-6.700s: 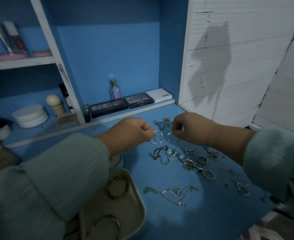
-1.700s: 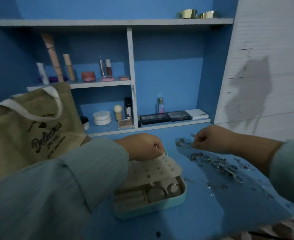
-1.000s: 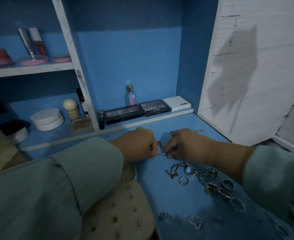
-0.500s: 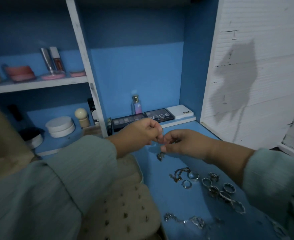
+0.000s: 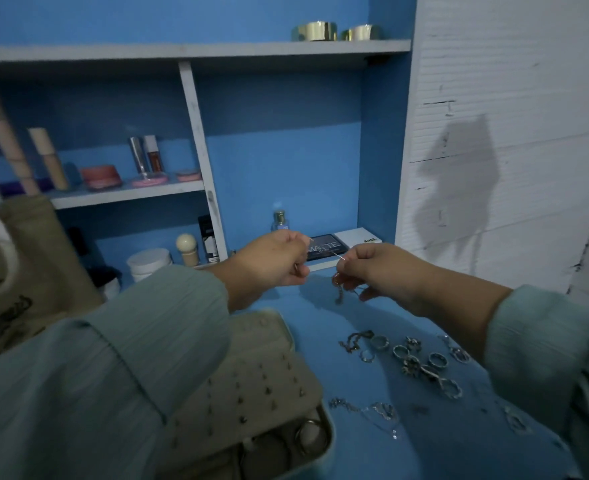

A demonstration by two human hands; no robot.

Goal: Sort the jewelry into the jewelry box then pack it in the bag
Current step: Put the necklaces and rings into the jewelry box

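My left hand (image 5: 275,259) and my right hand (image 5: 372,268) are raised above the blue table, each pinching one end of a thin chain (image 5: 324,248) stretched between them. More of the chain (image 5: 339,289) dangles below my right fingers. The open jewelry box (image 5: 307,452) sits at the lower middle, its beige studded earring flap (image 5: 251,386) folded over it and hoop earrings inside. Several rings (image 5: 421,362) lie loose on the table to the right, and a necklace (image 5: 372,410) lies in front of them. The tan canvas bag (image 5: 12,278) stands at the left.
Blue shelves behind hold cosmetics: eyeshadow palettes (image 5: 327,249), a small perfume bottle (image 5: 280,220), a white jar (image 5: 149,263) and lip products (image 5: 147,157). Two gold bangles (image 5: 334,31) rest on the top shelf. A white panelled wall (image 5: 511,150) bounds the right side.
My hands have lifted and drawn apart, pulling the chain taut between them. The view has tilted up, showing the top shelf and the bag again.
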